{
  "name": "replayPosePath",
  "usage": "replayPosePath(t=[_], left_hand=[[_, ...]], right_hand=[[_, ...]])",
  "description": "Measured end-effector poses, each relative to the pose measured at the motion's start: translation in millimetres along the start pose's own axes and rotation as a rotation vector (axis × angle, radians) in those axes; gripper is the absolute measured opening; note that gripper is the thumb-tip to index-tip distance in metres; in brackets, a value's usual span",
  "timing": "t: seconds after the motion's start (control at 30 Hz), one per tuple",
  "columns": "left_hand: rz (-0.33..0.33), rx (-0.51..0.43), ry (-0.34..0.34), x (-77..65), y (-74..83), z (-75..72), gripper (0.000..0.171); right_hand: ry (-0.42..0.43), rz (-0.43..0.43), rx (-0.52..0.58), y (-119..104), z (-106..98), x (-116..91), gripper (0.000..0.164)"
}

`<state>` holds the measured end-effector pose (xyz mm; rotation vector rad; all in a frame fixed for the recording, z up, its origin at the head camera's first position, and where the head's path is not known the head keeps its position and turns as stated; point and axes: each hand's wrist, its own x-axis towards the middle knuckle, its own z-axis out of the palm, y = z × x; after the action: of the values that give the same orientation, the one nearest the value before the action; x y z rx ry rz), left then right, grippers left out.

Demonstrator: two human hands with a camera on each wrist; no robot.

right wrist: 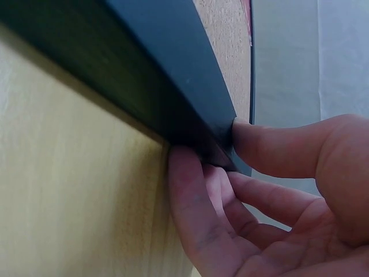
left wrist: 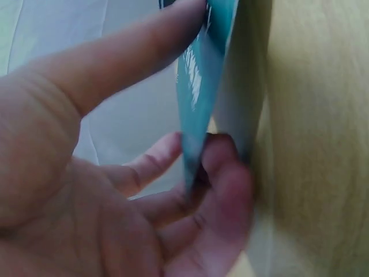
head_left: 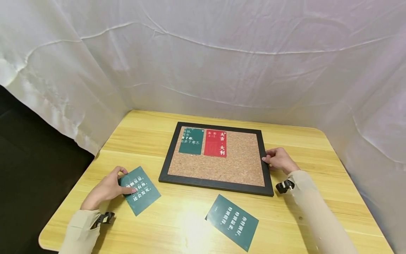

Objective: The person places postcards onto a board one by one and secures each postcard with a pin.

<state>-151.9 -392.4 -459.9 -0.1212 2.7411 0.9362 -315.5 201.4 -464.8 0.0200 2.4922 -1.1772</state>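
Note:
My left hand (head_left: 104, 188) pinches a dark green card (head_left: 144, 197) with white characters, thumb on its face and fingers behind its edge. In the left wrist view this card (left wrist: 199, 92) stands apart from the wooden surface along part of its length. At the right, my right hand (head_left: 280, 160) grips the right side of a black-framed cork board (head_left: 241, 169), thumb on top of the frame (right wrist: 179, 63) and fingertips against its outer side, low by the table. Fixed on the board's upper left are a green card (head_left: 191, 144) and a red card (head_left: 210, 146), side by side.
Another green card (head_left: 233, 222) lies askew on the wooden table (head_left: 177, 218), in front of the board, its characters upside down. A white curtain (head_left: 222, 70) hangs behind the table and along its sides. Each wrist wears a small black camera strap (head_left: 285, 186).

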Motion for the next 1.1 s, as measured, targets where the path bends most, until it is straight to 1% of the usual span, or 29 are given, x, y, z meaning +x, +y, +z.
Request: replayPosePath(t=[0.1, 0.23, 0.33, 0.4, 0.6, 0.67, 0.77, 0.83, 1.0, 1.1], left_hand=[[0.011, -0.067, 0.028, 0.7, -5.9, -0.9, 0.077], [-0.002, -0.184, 0.055, 2.6, -12.8, -0.1, 0.088], [-0.023, -0.282, 0.055, 5.0, -16.9, 0.9, 0.097], [-0.037, -0.325, 0.055, 6.7, -18.4, 1.2, 0.100], [-0.069, -0.493, 0.032, 10.2, -20.4, 1.0, 0.102], [-0.079, -0.534, 0.030, 10.8, -20.8, -0.2, 0.104], [-0.102, -0.561, 0.043, 10.8, -20.7, -2.7, 0.108], [-0.107, -0.584, 0.057, 10.7, -21.6, -2.7, 0.108], [-0.088, -0.715, 0.068, 12.0, -25.8, 0.3, 0.095], [-0.109, -0.759, 0.070, 13.4, -26.8, 0.8, 0.089]], right_hand=[[0.000, 0.000, -0.001, 0.0, 0.0, 0.1, 0.055], [0.001, 0.000, 0.001, 0.2, 0.2, 0.6, 0.054], [0.002, 0.001, 0.005, 0.6, 0.4, 1.1, 0.054], [0.002, 0.003, 0.005, 0.9, 0.4, 1.3, 0.054], [0.001, 0.004, 0.002, 1.2, 0.4, 0.6, 0.054], [0.002, 0.005, 0.001, 0.9, 0.4, 0.1, 0.053], [0.002, 0.007, 0.000, 0.3, 0.3, -0.5, 0.052], [0.002, 0.008, -0.001, 0.3, 0.1, -0.6, 0.052], [0.001, 0.004, 0.002, 0.1, 0.0, -0.5, 0.053], [0.000, 0.001, 0.005, -0.4, 0.1, -0.4, 0.054]])
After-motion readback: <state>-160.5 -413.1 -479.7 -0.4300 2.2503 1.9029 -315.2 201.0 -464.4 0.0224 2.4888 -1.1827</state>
